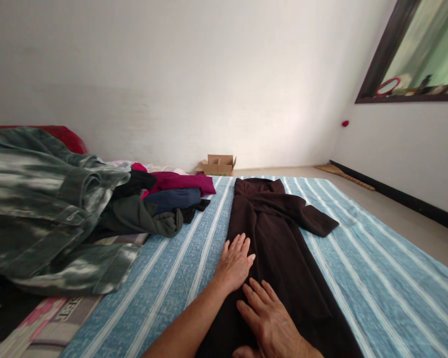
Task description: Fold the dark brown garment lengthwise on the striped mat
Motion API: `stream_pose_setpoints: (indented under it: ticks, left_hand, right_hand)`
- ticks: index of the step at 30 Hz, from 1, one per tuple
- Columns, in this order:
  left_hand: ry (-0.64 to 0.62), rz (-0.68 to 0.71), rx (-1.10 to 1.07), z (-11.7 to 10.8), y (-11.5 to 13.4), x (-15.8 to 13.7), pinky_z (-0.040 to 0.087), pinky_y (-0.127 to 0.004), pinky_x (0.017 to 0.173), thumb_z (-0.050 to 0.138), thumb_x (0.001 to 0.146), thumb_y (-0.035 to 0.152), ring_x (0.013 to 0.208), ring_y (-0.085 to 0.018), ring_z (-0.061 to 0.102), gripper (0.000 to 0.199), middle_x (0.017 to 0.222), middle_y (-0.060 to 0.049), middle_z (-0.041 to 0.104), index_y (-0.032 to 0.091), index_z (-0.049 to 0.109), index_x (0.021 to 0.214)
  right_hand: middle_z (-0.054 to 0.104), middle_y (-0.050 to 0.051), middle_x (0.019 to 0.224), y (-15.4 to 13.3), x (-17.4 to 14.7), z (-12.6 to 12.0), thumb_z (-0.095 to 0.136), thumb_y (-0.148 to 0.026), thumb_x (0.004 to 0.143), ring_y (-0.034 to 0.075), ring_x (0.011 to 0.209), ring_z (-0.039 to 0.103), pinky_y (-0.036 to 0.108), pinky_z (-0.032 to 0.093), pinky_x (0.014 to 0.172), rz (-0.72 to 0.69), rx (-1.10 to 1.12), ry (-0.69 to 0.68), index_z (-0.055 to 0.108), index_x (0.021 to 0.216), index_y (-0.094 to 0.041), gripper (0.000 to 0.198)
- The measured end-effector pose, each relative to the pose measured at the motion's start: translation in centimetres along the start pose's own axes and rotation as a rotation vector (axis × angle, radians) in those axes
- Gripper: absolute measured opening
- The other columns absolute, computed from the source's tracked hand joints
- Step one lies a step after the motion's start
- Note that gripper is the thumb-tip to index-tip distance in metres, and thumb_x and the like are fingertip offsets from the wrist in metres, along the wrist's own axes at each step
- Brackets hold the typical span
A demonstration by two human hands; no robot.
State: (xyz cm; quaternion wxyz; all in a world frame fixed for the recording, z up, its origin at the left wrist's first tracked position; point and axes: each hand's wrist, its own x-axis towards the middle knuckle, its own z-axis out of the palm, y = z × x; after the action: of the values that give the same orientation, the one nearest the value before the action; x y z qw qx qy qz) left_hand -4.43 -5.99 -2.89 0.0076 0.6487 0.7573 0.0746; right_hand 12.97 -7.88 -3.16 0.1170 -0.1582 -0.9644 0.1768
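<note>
A long dark brown garment [280,263] with a sleeve lies lengthwise on a bed with a blue striped sheet [186,258]. Its sleeve [317,219] is bent out to the right near the far end. My left hand [235,261] rests flat on the garment's left edge, fingers stretched forward. Closer to me, my right hand [271,318] lies on the cloth with its fingers spread. Neither hand grips anything.
On the left is a heap of clothes with a green tie-dyed denim piece [33,199], a dark green garment [142,214], a navy one [177,199] and a magenta one [184,182]. A cardboard box [220,164] stands beyond the bed. A window [414,54] is at upper right.
</note>
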Motion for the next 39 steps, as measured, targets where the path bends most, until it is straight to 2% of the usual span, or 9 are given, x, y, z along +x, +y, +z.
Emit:
stream_pose_setpoints:
  ticks: [11,22,26,29,31,34,36,39]
  left_hand:
    - [0.011,-0.001,0.001,0.1,0.0,0.1,0.020,-0.046,0.110,0.028,0.094,0.038,0.138,-0.023,0.023,0.052,0.149,-0.009,0.028,0.016,0.034,0.140]
    - [0.005,-0.006,0.015,0.2,0.0,0.2,0.019,-0.047,0.111,0.029,0.094,0.038,0.138,-0.023,0.022,0.052,0.149,-0.009,0.028,0.016,0.034,0.141]
    - [-0.050,-0.011,-0.005,-0.3,-0.1,0.3,0.019,-0.048,0.111,0.030,0.093,0.036,0.139,-0.023,0.021,0.052,0.150,-0.010,0.027,0.015,0.033,0.141]
    - [-0.129,-0.011,-0.058,-1.6,-0.3,0.9,0.023,-0.049,0.109,0.030,0.092,0.034,0.137,-0.024,0.026,0.051,0.148,-0.012,0.030,0.013,0.037,0.138]
    - [-0.124,-0.008,-0.086,-2.7,-0.6,1.8,0.025,-0.047,0.109,0.030,0.092,0.032,0.135,-0.024,0.031,0.047,0.145,-0.013,0.036,0.012,0.044,0.133]
    - [-0.015,0.005,-0.110,-3.6,-1.2,4.3,0.030,-0.038,0.108,0.035,0.090,0.024,0.130,-0.022,0.040,0.039,0.139,-0.014,0.045,0.011,0.053,0.122]
    - [0.061,0.018,-0.132,-3.7,-1.7,6.6,0.033,-0.034,0.107,0.037,0.088,0.018,0.126,-0.020,0.044,0.035,0.133,-0.013,0.051,0.011,0.058,0.114]
    - [0.139,0.015,-0.159,-3.1,-2.7,10.6,0.036,-0.032,0.105,0.036,0.086,0.011,0.121,-0.019,0.049,0.033,0.123,-0.010,0.058,0.015,0.060,0.107]
  right_hand:
    - [0.041,0.014,0.142,-0.2,0.0,-0.3,0.050,-0.070,0.075,0.032,0.134,0.029,0.051,0.022,0.110,0.007,0.001,-0.023,0.052,0.129,-0.022,0.072]
    - [0.045,0.013,0.139,0.8,-0.1,1.4,0.043,-0.073,0.076,0.032,0.132,0.033,0.051,0.026,0.108,-0.039,-0.040,0.052,0.052,0.128,-0.023,0.072]
    - [0.048,0.013,0.136,1.7,0.2,2.9,0.048,-0.074,0.073,0.033,0.130,0.037,0.051,0.031,0.106,-0.071,-0.080,0.074,0.052,0.127,-0.024,0.074]
    - [0.052,0.011,0.133,1.9,0.4,3.2,0.048,-0.063,0.081,0.032,0.126,0.043,0.050,0.037,0.103,-0.081,-0.096,0.103,0.055,0.124,-0.026,0.057]
    - [0.057,0.009,0.128,1.7,0.2,1.9,0.047,-0.057,0.085,0.029,0.121,0.050,0.047,0.042,0.099,-0.090,-0.082,0.136,0.056,0.120,-0.027,0.047]
    - [0.061,0.006,0.121,1.8,-0.4,-2.4,0.050,-0.061,0.082,0.026,0.112,0.056,0.041,0.046,0.095,-0.056,-0.005,0.222,0.058,0.118,-0.027,0.050]
    - [0.059,0.007,0.125,3.2,-0.8,-5.9,0.049,-0.055,0.085,0.024,0.114,0.055,0.036,0.046,0.095,0.058,0.040,0.282,0.057,0.120,-0.026,0.046]
    - [0.063,0.008,0.115,8.3,-0.9,-10.0,0.043,-0.042,0.090,0.022,0.103,0.060,0.035,0.049,0.088,0.300,0.052,0.313,0.061,0.114,-0.021,0.036]
